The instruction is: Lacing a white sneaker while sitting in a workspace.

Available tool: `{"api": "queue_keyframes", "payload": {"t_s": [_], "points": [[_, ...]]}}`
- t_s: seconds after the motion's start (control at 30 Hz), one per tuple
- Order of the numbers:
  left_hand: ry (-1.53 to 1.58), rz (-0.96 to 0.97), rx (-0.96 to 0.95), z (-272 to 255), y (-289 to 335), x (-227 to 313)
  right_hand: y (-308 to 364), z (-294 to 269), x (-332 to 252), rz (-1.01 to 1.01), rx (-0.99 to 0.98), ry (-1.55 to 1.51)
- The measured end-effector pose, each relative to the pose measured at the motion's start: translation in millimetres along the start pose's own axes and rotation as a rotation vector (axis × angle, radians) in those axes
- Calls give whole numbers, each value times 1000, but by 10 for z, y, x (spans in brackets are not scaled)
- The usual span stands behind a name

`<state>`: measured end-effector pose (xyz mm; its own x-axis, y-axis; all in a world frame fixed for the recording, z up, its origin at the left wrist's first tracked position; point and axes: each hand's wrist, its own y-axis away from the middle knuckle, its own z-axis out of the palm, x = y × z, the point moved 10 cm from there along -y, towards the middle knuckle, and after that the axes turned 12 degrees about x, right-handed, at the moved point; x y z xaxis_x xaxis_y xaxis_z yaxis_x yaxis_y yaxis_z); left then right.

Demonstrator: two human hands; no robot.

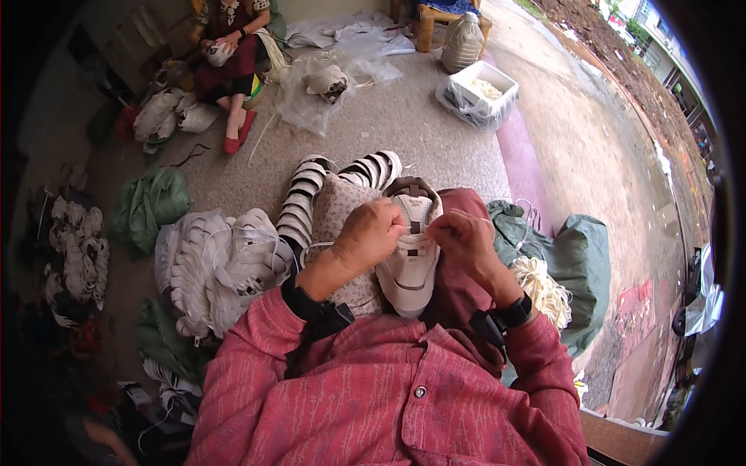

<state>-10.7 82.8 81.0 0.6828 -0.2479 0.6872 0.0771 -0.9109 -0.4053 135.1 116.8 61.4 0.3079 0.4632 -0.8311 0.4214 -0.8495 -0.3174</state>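
Observation:
A beige and white shoe upper [410, 276] with a brown lining lies on my lap, its toe toward me. My left hand [371, 234] is closed over the left side of its lacing area, fingertips pinched on a thin white shoelace [320, 245]. My right hand [466, 239] is pinched on the lace at the right side of the lacing area. Both hands meet near the tongue [414, 208], and the fingertips partly hide the lace and eyelets. Under the shoe is a flower-patterned cloth [342, 203] beside dark red cloth [460, 273].
Stacked white shoe uppers [225, 264] sit at my left; nested black-and-white uppers [303, 198] lie ahead. A bundle of cream laces [542, 289] rests on green sacking [583, 264] at right. Farther off are a lined white box [483, 87] and a seated person [233, 46] holding a shoe.

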Motion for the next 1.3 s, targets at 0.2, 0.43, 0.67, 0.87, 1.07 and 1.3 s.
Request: {"api": "queue_keyframes", "payload": {"t_s": [0.2,0.43,0.67,0.87,1.07,1.3], "points": [[-208,35,3,55,-13,85,62,153,-353,-290,8,533],[-82,13,-184,186,-110,-7,-45,271,-293,-367,-98,480],[340,-286,-217,254,-27,-243,57,253,400,347,-210,-498],[250,-82,-94,54,1,-94,9,142,154,-15,-66,-248],[68,146,124,-69,48,123,2,80,22,-147,-2,-37],[192,23,13,-32,-70,-70,11,132,100,-18,-62,-174]]}}
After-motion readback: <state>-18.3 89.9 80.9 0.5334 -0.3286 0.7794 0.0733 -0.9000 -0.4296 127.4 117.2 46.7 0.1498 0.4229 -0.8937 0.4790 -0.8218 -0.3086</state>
